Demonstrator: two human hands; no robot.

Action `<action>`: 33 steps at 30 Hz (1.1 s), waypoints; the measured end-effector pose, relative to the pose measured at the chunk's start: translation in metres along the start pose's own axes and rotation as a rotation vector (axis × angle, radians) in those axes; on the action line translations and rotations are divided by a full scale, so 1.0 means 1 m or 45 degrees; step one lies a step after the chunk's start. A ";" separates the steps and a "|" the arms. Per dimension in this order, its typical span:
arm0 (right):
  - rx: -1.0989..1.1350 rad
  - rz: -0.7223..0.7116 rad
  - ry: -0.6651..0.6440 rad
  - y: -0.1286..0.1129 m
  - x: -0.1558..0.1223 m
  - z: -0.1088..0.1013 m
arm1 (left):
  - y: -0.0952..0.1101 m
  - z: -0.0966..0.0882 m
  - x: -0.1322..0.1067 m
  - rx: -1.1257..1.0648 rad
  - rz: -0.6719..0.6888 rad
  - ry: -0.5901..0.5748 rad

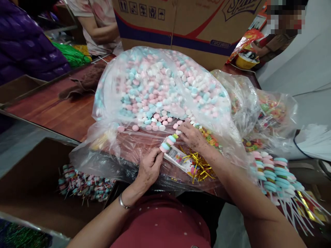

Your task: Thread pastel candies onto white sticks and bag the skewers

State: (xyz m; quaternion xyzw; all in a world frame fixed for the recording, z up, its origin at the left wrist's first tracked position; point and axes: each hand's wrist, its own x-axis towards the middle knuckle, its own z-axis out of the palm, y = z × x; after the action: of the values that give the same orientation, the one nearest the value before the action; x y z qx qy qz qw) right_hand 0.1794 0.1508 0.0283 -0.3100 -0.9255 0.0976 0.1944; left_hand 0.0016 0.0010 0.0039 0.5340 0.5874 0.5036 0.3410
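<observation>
Open box [28,175]: heap of strung sticks [86,186], apparently done.
Bundle [274,172]: more strung, at right.
Left hand [150,165]: gripping candy stick [167,144] above counter [51,113], seemingly part-filled.
Right hand [192,136]: fingers bunched beyond its tip; grip unclear.
Bag [95,148]: many loose candies [157,120] left.

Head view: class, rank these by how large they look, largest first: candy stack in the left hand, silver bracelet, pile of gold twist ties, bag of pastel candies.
1. Bag of pastel candies
2. Pile of gold twist ties
3. Candy stack
4. Silver bracelet
</observation>
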 end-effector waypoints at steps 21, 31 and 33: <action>-0.091 0.373 -0.112 -0.017 0.007 0.008 | 0.002 -0.001 0.000 0.010 -0.024 -0.004; 1.534 0.890 0.241 -0.012 0.001 -0.025 | 0.001 0.000 0.002 0.032 0.013 -0.047; 1.597 0.879 0.211 -0.016 0.001 -0.027 | 0.002 0.001 0.002 0.040 0.016 -0.044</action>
State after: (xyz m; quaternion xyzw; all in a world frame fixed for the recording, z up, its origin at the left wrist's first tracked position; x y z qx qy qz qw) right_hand 0.1816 0.1402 0.0581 -0.4212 -0.5268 0.6426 0.3635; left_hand 0.0022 0.0032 0.0058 0.5515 0.5859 0.4872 0.3395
